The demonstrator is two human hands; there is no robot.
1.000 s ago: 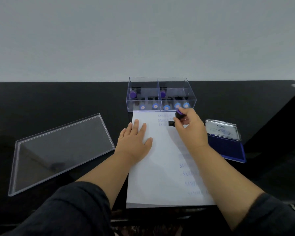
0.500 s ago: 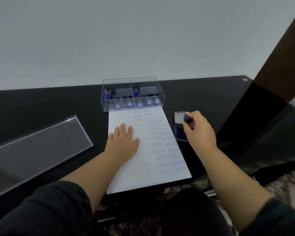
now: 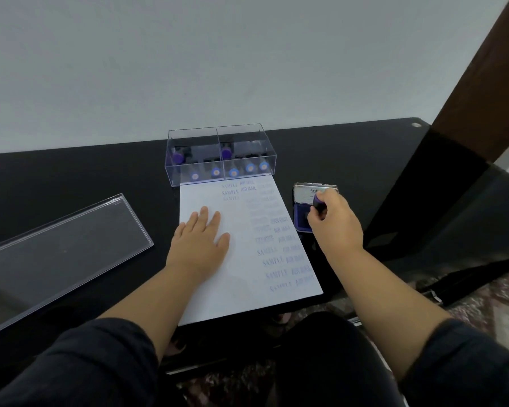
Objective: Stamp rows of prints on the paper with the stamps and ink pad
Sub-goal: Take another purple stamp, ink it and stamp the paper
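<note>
The right hand [image 3: 334, 223] has carried the purple-topped stamp [image 3: 318, 202] off the paper [image 3: 241, 277] onto the ink pad [image 3: 301, 220], gripping it for re-inking; the left hand [image 3: 199, 242] stays flat on the sheet.

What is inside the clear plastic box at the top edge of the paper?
The clear box has two compartments holding stamps with purple-blue round tops: several along the front wall, two darker ones further back. Their printing faces and wording cannot be seen.

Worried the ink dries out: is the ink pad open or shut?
Open: the ink pad's lid stands raised behind its blue pad.
</note>
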